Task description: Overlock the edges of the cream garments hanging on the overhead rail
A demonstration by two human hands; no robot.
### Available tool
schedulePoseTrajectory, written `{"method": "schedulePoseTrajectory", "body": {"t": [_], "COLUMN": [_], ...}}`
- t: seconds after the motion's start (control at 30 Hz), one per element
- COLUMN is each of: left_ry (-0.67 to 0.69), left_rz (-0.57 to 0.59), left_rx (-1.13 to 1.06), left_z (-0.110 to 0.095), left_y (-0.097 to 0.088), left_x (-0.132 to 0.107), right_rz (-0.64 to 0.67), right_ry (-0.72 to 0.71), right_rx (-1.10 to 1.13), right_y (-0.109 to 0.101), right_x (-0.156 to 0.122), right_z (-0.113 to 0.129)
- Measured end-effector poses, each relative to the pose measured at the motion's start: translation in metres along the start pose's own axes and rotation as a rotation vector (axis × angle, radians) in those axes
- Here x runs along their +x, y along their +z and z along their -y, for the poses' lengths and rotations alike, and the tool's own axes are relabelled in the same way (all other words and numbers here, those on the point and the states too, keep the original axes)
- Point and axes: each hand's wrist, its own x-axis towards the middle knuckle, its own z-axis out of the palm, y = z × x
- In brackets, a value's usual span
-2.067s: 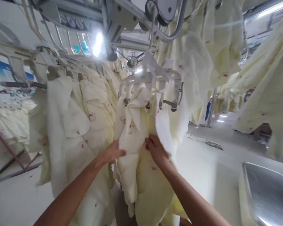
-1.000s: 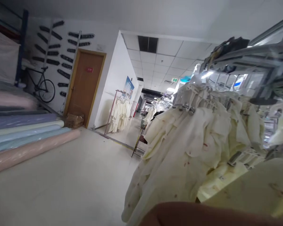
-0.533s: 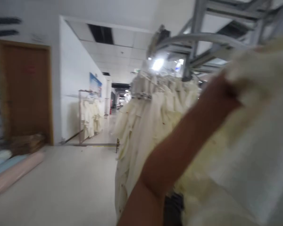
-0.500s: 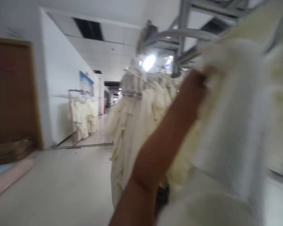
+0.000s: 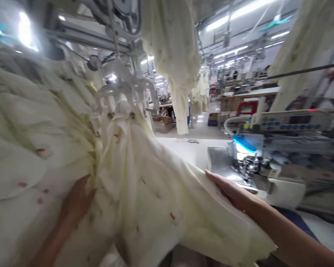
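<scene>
A cream garment (image 5: pixel 144 185) with small red prints hangs from a white clip hanger (image 5: pixel 125 87) on an overhead rail. It is drawn out to the right towards a sewing machine. My right hand (image 5: pixel 233 194) grips the garment's right edge, fingers lying along the cloth just in front of the machine's metal plate (image 5: pixel 218 161). My left hand (image 5: pixel 76 198) presses into the folds lower left, between this garment and the neighbouring hung pieces (image 5: pixel 30 148). Its fingertips are buried in fabric and blurred.
A white overlock sewing machine (image 5: pixel 269 167) with a blue light stands on the table at right, with a control panel (image 5: pixel 289 120) behind it. More cream garments (image 5: pixel 175 48) hang overhead. Worktables and boxes fill the far aisle (image 5: pixel 200 128).
The view swung from the hallway and door back to the sewing station. My right hand now pulls the hung garment's edge out towards the machine, and my left hand sits low in the folds.
</scene>
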Motion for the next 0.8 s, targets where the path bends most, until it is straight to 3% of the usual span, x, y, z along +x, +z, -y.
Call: {"method": "schedulePoseTrajectory", "body": {"t": [0.07,0.1,0.13,0.23,0.3,0.4,0.5,0.6,0.7,0.8], "left_ry": [0.347,0.566,0.804,1.186,1.378,1.579,1.655,1.595,1.511,1.237], "left_rz": [-0.060,-0.086,-0.093,-0.159,-0.158,-0.072,0.015,0.079,0.037,-0.062], "left_rx": [-0.111,-0.190,-0.286,-0.353,-0.279,-0.170,-0.115,-0.214,-0.490,-0.499], "left_z": [-0.061,-0.097,-0.133,-0.214,-0.235,-0.229,-0.211,-0.212,-0.239,-0.280], "left_y": [0.036,0.048,0.056,0.067,0.076,0.101,0.120,0.109,0.081,0.068], "left_x": [0.008,0.012,0.016,0.035,0.053,0.070,0.067,0.052,0.040,0.043], "right_rz": [-0.108,-0.101,-0.052,0.078,-0.030,-0.218,-0.212,-0.275,-0.331,-0.461], "right_ry": [-0.162,-0.263,-0.346,-0.411,-0.337,-0.289,-0.400,-0.490,-0.535,-0.551], "right_rx": [-0.194,-0.288,-0.357,-0.363,-0.281,-0.217,-0.294,-0.331,-0.326,-0.364], "right_y": [-0.013,-0.015,-0.017,-0.024,-0.033,-0.047,-0.053,-0.053,-0.051,-0.051], "right_x": [-0.001,0.001,0.004,0.008,0.007,0.001,-0.003,-0.005,-0.007,-0.015], "right_z": [0.021,0.028,0.032,0.030,0.023,0.016,0.014,0.008,-0.007,-0.021]}}
